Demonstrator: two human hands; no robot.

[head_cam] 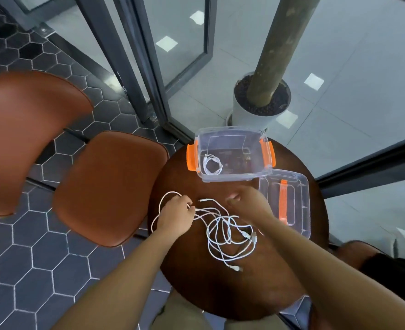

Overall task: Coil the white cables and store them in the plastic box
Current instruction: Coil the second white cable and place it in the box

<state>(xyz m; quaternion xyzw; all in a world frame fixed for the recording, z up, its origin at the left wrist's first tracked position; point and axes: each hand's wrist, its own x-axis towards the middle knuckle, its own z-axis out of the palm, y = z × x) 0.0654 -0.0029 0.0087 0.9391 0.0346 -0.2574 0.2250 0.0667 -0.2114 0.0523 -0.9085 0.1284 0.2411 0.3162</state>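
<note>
Forearms [130, 277] reach over a round dark wood table [196, 282]. Left hand [176, 216] curls its fingers round a loop of the white cables [230, 236], which lie tangled mid-table. Right hand [246, 201] is blurred above them, grip unclear. Plastic box [232, 178] stands at the far edge with one coiled cable [212, 164] inside; its lid [299, 210] lies just beside the near right corner. Brown chairs [108, 186] stand to the left and a planter [246, 115] beyond, on a hexagon-tiled floor [30, 270].

The white cables [222, 231] are lying loosely tangled on the tabletop [220, 289], one loop trailing past its left edge. The clear, orange-latched plastic box [234, 177] is sitting open beyond them, holding one coiled cable [212, 164].
</note>
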